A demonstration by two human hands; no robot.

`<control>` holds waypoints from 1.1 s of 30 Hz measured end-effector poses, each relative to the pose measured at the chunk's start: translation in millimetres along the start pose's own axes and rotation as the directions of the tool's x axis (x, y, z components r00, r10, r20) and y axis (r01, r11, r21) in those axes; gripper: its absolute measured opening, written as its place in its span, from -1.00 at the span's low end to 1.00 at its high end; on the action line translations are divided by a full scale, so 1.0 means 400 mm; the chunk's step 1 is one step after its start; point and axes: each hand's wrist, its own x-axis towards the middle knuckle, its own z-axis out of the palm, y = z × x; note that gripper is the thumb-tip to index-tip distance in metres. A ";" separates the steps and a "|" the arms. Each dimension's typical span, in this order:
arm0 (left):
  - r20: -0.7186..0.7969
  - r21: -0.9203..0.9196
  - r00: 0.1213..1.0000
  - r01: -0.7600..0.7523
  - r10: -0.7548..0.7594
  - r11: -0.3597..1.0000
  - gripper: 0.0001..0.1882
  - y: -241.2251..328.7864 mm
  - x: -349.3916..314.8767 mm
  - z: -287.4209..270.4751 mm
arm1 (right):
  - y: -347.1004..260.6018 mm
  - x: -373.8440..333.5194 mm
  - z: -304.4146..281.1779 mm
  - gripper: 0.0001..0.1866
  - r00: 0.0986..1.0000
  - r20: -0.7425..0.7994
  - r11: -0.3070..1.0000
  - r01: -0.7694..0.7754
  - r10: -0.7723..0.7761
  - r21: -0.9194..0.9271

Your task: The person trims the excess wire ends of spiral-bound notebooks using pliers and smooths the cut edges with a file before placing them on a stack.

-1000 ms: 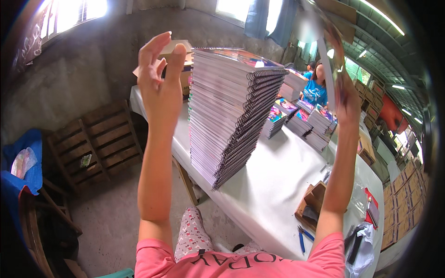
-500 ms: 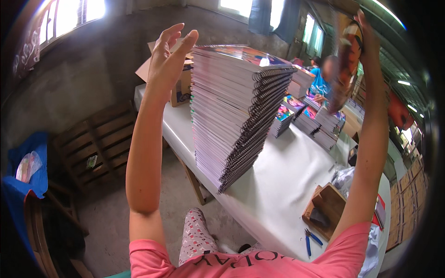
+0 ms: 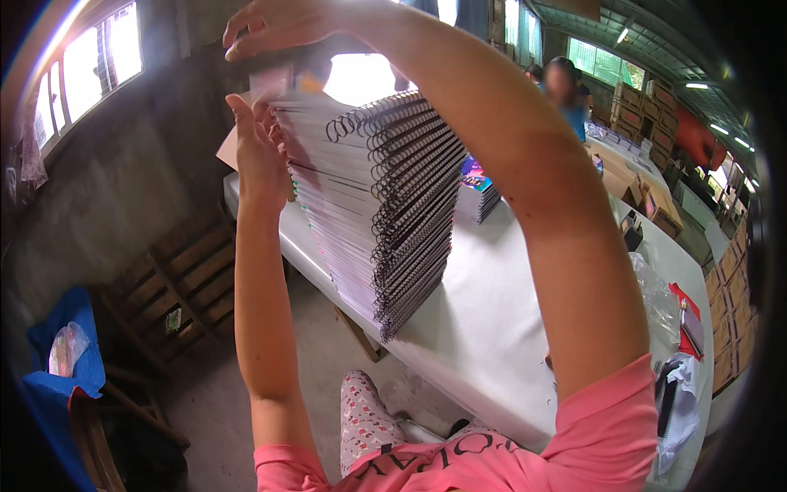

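Note:
A tall stack of spiral-bound notebooks (image 3: 328, 197) rises from the white-covered table, black wire coils facing right and page edges left. Its top notebook sits a little out of line, its coil sticking out to the left of those below. My left hand (image 3: 261, 152) is at the upper left side of the stack, thumb up and fingers spread against the page edges. Above the top of the stack is my right hand (image 3: 283, 26), reaching across to the left with loosely curved fingers and nothing seen in them. Glare hides part of the top cover.
The white table (image 3: 492, 328) runs away to the right, with shorter notebook stacks (image 3: 477, 201) behind the tall one. Clear plastic (image 3: 656, 299) and a red item (image 3: 687, 320) lie at its right edge. A person (image 3: 566, 94) is beyond. A wooden pallet (image 3: 176, 287) leans by the wall.
My right hand has swung from the upper right, where it held a blurred notebook, to above the stack and no longer holds it. My left hand has moved down and left against the stack.

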 end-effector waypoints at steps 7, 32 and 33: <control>-0.157 0.176 0.981 -0.082 0.110 0.981 -0.33 -0.022 0.005 0.015 | 0.062 -0.334 -0.064 -0.35 0.756 -0.234 0.684 -0.355 0.611 0.638; -0.281 0.372 0.884 -0.257 0.373 0.892 -0.66 -0.077 0.046 0.060 | 0.058 -0.482 0.190 -0.64 0.090 -0.202 0.219 -0.250 0.975 0.943; -0.279 0.393 0.881 -0.259 0.383 0.882 -0.66 -0.077 0.046 0.058 | 0.058 -0.481 0.190 -0.64 0.105 -0.200 0.221 -0.255 0.974 0.941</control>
